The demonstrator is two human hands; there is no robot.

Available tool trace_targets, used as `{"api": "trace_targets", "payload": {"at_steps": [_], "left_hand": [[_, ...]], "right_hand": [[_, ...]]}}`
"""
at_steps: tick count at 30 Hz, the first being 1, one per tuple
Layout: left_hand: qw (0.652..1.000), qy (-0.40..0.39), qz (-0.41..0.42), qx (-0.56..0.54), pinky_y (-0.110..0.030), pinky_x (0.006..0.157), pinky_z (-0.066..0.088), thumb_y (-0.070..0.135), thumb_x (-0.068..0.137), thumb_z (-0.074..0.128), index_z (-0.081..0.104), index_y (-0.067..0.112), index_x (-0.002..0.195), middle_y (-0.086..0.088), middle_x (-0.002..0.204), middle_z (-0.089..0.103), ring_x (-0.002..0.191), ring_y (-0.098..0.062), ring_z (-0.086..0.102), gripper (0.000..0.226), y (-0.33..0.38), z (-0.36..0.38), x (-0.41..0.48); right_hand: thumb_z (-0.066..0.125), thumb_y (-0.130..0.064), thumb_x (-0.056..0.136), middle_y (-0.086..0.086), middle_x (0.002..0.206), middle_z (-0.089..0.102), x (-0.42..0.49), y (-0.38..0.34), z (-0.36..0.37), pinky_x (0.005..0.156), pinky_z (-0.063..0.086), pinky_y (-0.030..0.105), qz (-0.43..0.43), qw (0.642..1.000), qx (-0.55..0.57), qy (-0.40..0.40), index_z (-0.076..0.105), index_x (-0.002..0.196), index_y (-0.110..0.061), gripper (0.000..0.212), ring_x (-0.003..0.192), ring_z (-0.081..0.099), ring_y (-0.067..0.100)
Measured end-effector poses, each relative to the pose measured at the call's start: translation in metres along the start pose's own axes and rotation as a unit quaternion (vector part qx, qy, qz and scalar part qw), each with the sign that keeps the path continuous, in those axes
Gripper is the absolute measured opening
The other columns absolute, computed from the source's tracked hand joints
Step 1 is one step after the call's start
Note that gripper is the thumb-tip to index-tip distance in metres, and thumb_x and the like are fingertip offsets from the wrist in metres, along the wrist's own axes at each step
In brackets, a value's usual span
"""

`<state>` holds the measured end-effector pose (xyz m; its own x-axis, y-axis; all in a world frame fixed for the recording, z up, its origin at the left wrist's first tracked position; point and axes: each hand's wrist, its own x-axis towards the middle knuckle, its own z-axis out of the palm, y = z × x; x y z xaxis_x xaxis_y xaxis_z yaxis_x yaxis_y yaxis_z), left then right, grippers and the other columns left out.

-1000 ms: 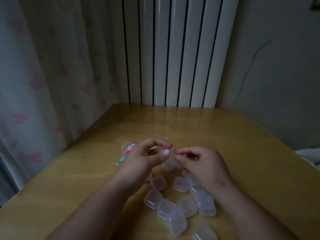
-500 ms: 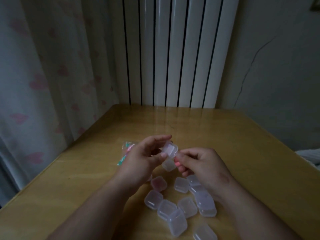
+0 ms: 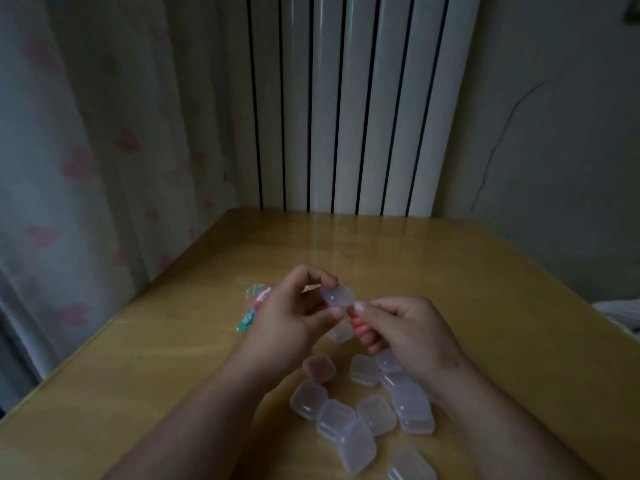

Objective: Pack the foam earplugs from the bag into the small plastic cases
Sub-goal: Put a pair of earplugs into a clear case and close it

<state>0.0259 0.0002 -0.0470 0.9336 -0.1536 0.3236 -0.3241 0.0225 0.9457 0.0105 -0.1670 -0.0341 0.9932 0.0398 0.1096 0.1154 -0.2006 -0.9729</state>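
Translucent plastic forms the small case (image 3: 338, 295) held in the air above the desk (image 3: 485, 289). The left hand (image 3: 294, 317) has its fingers curled; forefinger and thumb pinch this case at its 11 o'clock and 6 o'clock edges.

The right hand (image 3: 412, 334) is also curled. One fingertip sits at the 5 o'clock corner of the held case; contact cannot be confirmed. Below that fingertip the right hand grips a pink foam earplug (image 3: 358, 328), only partly visible.

The bag (image 3: 254, 308) lies flat on the desk at 9 o'clock of the left hand, partly hidden behind it. Green and pink contents show through it.

A second case (image 3: 341, 332) rests on the desk directly beneath the two hands. The loose cases (image 3: 346, 414) lie in a cluster at 6 o'clock of the hands, several touching or overlapping. One pink-tinted case (image 3: 319, 367) lies at the 11 o'clock edge of this cluster.

A white radiator (image 3: 346, 98) stands beyond the desk at 12 o'clock. A patterned curtain (image 3: 86, 150) hangs at 9 to 10 o'clock.
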Motion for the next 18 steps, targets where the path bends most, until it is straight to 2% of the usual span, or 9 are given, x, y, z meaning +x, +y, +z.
{"api": "trace_targets", "payload": {"at_steps": [2,5,9,14,16,18], "left_hand": [[1.000,-0.001,0.011,0.004,-0.054,0.092,0.052,-0.008,0.081,0.071,0.065,0.031,0.084,-0.004,0.105,0.073,0.106,-0.033,0.067,0.040,-0.0002,0.0000,-0.0006],[0.999,0.006,0.025,0.025,-0.049,0.089,0.056,-0.006,0.079,0.074,0.065,0.028,0.082,0.004,0.102,0.072,0.100,-0.025,0.070,0.036,0.0005,-0.0011,-0.0013],[0.994,0.029,0.053,0.092,-0.041,0.085,0.059,0.012,0.072,0.080,0.064,0.026,0.079,0.006,0.103,0.070,0.094,-0.014,0.070,0.022,-0.0010,-0.0009,-0.0003],[0.977,0.060,0.103,0.177,-0.026,0.078,0.055,0.011,0.074,0.081,0.059,0.027,0.078,0.007,0.099,0.067,0.090,-0.007,0.068,0.028,-0.0032,0.0018,0.0003],[0.978,0.063,0.092,0.178,-0.029,0.079,0.057,0.011,0.075,0.081,0.057,0.027,0.079,0.008,0.097,0.069,0.090,-0.005,0.068,0.030,-0.0016,0.0035,-0.0004],[0.980,0.060,0.084,0.168,-0.037,0.078,0.059,0.020,0.074,0.080,0.055,0.031,0.081,0.005,0.093,0.071,0.088,-0.009,0.069,0.029,-0.0013,0.0059,-0.0016]], "right_hand": [[0.064,-0.022,0.091,0.000,0.064,0.065,-0.0010,-0.0002,0.0025,0.058,0.047,0.023,0.006,1.000,0.017,-0.019,0.077,0.085,-0.006,0.021,0.061,0.059,0.010],[0.065,-0.024,0.090,0.000,0.065,0.067,-0.0008,-0.0001,0.0046,0.058,0.048,0.022,0.013,0.999,0.028,-0.014,0.077,0.084,-0.009,0.021,0.062,0.060,0.008],[0.067,-0.023,0.089,0.000,0.066,0.068,-0.0001,0.0009,0.0051,0.059,0.048,0.024,0.018,0.999,0.030,0.003,0.077,0.081,-0.011,0.017,0.061,0.060,0.008],[0.068,-0.023,0.087,-0.001,0.065,0.069,-0.0012,-0.0018,0.0052,0.059,0.048,0.023,0.016,0.999,0.026,0.011,0.078,0.080,-0.015,0.015,0.061,0.062,0.006],[0.068,-0.024,0.086,-0.002,0.065,0.069,-0.0021,-0.0028,0.0063,0.059,0.048,0.022,0.017,1.000,0.018,0.019,0.078,0.079,-0.016,0.014,0.060,0.062,0.004],[0.069,-0.025,0.085,-0.002,0.064,0.070,-0.0024,-0.0039,0.0080,0.058,0.049,0.024,0.014,0.999,-0.001,0.040,0.078,0.075,-0.018,0.015,0.059,0.062,0.005]]}}
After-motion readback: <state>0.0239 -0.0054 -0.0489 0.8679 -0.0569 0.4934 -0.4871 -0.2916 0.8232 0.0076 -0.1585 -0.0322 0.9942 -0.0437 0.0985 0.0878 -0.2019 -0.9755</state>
